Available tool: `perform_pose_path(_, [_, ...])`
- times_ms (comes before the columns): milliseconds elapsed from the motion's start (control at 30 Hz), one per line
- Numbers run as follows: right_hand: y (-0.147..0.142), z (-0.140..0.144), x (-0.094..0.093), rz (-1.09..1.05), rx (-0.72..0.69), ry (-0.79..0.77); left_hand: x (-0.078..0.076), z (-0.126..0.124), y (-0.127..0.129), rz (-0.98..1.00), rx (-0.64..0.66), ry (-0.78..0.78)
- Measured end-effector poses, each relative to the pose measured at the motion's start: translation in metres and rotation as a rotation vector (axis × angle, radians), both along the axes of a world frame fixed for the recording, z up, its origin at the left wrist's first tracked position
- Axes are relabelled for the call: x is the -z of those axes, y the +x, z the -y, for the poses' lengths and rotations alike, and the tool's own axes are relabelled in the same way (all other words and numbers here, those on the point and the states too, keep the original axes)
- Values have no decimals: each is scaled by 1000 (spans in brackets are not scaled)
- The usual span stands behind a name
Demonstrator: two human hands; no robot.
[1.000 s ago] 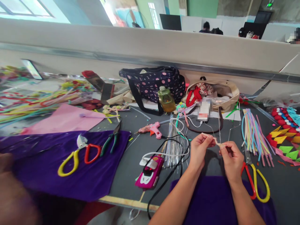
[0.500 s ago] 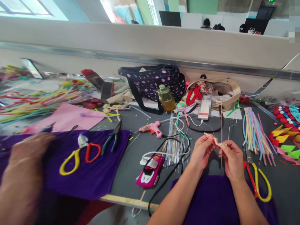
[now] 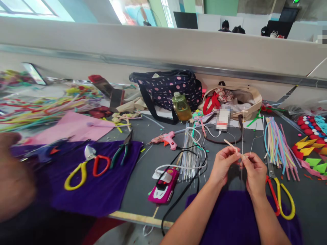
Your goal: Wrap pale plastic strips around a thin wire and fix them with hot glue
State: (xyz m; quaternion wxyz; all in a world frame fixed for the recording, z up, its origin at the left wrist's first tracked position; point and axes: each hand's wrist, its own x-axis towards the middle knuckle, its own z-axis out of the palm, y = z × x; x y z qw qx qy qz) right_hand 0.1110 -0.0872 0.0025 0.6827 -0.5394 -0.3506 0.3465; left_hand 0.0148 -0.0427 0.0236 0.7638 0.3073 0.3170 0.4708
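Since the earlier frame both hands sit slightly lower, and the pale strip (image 3: 230, 145) now pokes up-left from the fingers instead of bunching between them. Co-worker's blurred arm (image 3: 12, 177) at far left has pulled back toward the lower-left edge.

Left hand (image 3: 223, 165), lower centre-right: thumb and forefinger pinched on the strip's lower end. Right hand (image 3: 253, 172) just beside it, fingertips touching the left's, pinched on the thin wire (image 3: 242, 136), which stands upright through the pinch point. I can't tell whether the right hand also grips the strip.

Below the wrists: purple cloth (image 3: 230, 217) at the bottom edge. Right of the right hand: scissors with red and yellow handles (image 3: 281, 195) flat on the grey table (image 3: 143, 170). Further right, a bundle of pastel sticks (image 3: 277, 146). Left of the left hand: black cable (image 3: 184, 190), pink toy car (image 3: 165, 186), pink glue gun (image 3: 167, 139) above it. Upper centre: polka-dot bag (image 3: 168, 88) with a yellowish bottle (image 3: 181, 107) in front. Left half: second purple cloth (image 3: 97, 183) carrying another pair of scissors (image 3: 84, 168) and pliers (image 3: 122, 149).
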Motion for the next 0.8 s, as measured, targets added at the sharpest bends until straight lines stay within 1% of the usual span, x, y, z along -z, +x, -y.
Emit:
perform_pose_path(133, [-1, -2, 1, -32, -12, -51, 1, -2, -1, -31, -24, 45])
perform_pose_path(267, [-2, -3, 0, -72, -44, -86, 3, -3, -1, -55, -83, 54])
perform_pose_path(533, [0, -4, 2, -5, -140, -134, 6, -9, -3, -62, -155, 55])
perform_pose_path(800, [2, -5, 6, 7, -141, -138, 8, -10, -4, -80, -152, 99])
